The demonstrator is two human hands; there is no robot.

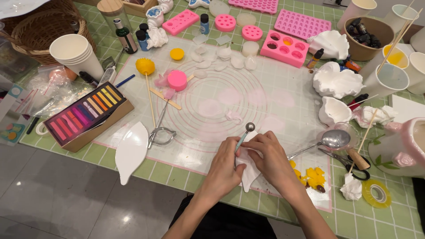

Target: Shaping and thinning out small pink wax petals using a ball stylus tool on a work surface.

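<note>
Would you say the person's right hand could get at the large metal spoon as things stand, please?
Probably yes: the metal spoon lies just beside the right hand, handle toward it, with nothing between. But both hands are occupied with a white piece, so the hand would need to let go first.

Five pink moulds are counted: two large trays (303, 23), one six-cavity block (284, 48), one long bar (180, 21), plus two round discs (225, 22). Two hands (226, 166) are seen, one ball tool (245, 135), one spoon (330, 140), one scissors (349, 163), one tape roll (376, 193).
</note>
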